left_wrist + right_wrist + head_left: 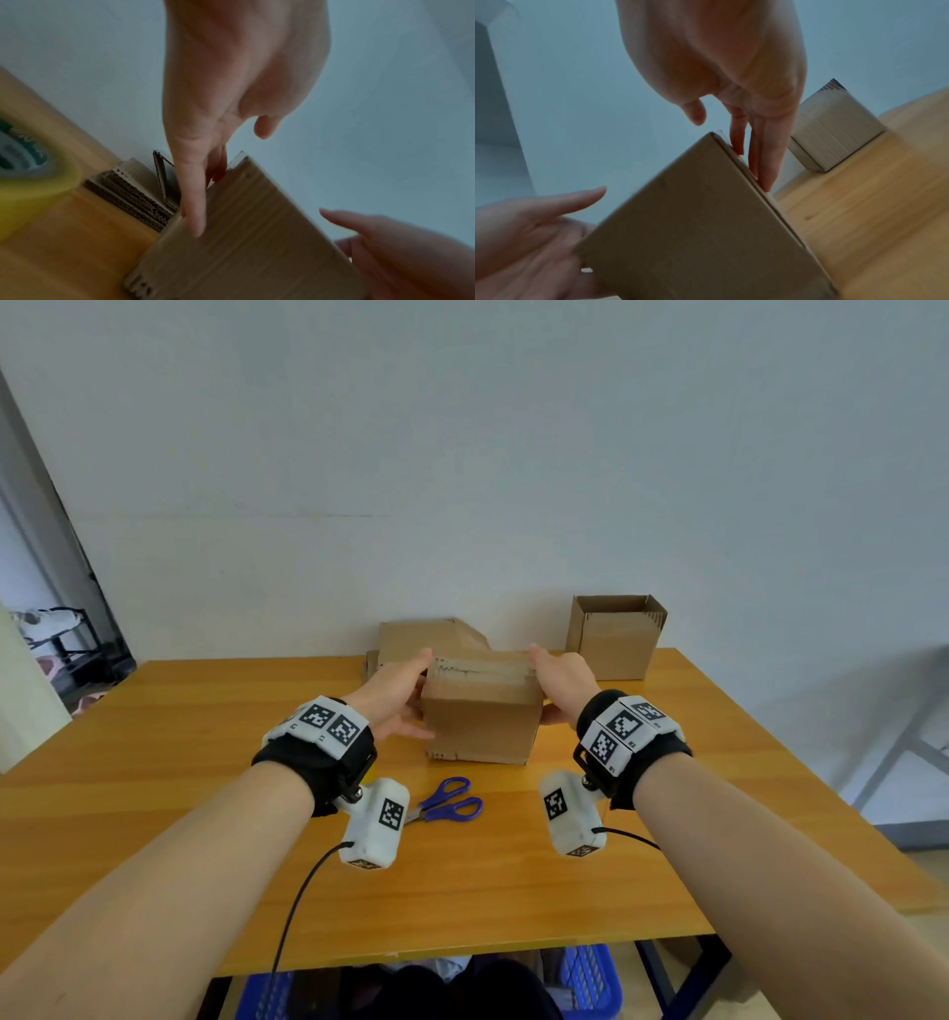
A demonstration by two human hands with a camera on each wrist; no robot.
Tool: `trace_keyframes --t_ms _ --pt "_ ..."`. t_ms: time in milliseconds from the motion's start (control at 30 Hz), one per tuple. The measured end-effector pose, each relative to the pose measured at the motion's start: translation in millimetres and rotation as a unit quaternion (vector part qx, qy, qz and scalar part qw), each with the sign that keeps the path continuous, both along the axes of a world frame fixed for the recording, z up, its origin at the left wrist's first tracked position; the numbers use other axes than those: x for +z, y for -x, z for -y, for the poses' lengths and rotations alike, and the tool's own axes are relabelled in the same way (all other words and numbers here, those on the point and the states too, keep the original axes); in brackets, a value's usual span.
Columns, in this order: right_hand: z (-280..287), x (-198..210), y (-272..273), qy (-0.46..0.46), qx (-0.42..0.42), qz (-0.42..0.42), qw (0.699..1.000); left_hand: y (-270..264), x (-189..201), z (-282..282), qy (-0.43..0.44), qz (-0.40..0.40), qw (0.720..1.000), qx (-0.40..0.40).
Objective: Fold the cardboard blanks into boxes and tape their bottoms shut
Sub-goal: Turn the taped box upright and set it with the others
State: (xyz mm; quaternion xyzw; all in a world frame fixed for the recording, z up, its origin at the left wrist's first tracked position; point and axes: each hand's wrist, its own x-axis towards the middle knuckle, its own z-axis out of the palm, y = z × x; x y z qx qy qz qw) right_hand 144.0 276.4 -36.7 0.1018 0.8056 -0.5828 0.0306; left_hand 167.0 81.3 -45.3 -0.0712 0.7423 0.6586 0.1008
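Note:
A small brown cardboard box (480, 721) stands on the wooden table (205, 762), with a strip of clear tape (480, 669) along the seam of its upturned face. My left hand (403, 688) lies flat against the box's left side, fingers straight (195, 192). Against the right side my right hand (560, 683) presses in the same way, fingers straight (762, 154). The box (244, 233) (693, 223) sits squeezed between the two palms. A stack of flat cardboard blanks (426, 636) lies behind it by the wall.
A folded box (616, 636), open at the top, stands at the back right. Blue-handled scissors (447, 801) lie on the table in front of the held box. A yellow tape dispenser (30, 174) sits to the left, seen only in the left wrist view. Blue crates (590, 978) are under the table.

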Motion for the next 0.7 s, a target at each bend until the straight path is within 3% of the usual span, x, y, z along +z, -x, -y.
trace_keyframes --t_ms 167,367,500,700 --pt "-17 4 -18 0.085 -0.015 0.009 0.996 -8 1 -6 -0.016 -0.004 1.000 -0.017" --pt "-38 5 -28 0.115 0.003 -0.013 0.993 -12 4 -19 -0.048 -0.032 0.998 -0.027" --pt "-59 -4 -27 0.076 0.019 -0.037 0.996 -8 4 -32 -0.058 -0.054 0.996 -0.027" --pt "-104 -20 -19 0.007 -0.035 -0.061 0.998 7 4 -70 -0.063 -0.055 0.996 -0.037"
